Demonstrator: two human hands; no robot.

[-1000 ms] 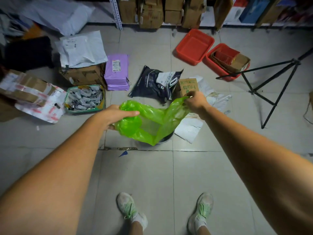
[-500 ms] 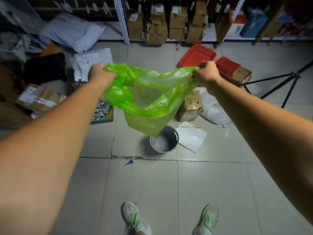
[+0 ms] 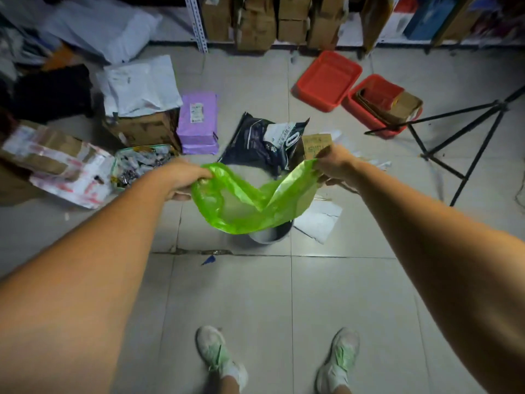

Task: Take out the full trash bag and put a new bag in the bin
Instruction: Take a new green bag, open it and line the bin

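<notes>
A bright green plastic bag (image 3: 255, 200) hangs stretched between my two hands, its mouth pulled open. My left hand (image 3: 184, 177) grips the bag's left edge and my right hand (image 3: 333, 163) pinches its right edge. Directly under the bag stands a small grey bin (image 3: 270, 236) on the tiled floor; only its near rim and wall show, the rest is hidden by the bag. The bag's bottom reaches down to the bin's rim.
A black mailer bag (image 3: 267, 140) and a small cardboard box (image 3: 315, 143) lie just behind the bin. White paper (image 3: 318, 220) lies to its right. Two red trays (image 3: 326, 79), a black tripod (image 3: 454, 132), a purple parcel (image 3: 199, 123) and cardboard boxes (image 3: 142, 129) surround the spot.
Half a second ago both hands held the bag raised high and spread wide; now they have come down and closer together, bringing the open bag onto the bin.
</notes>
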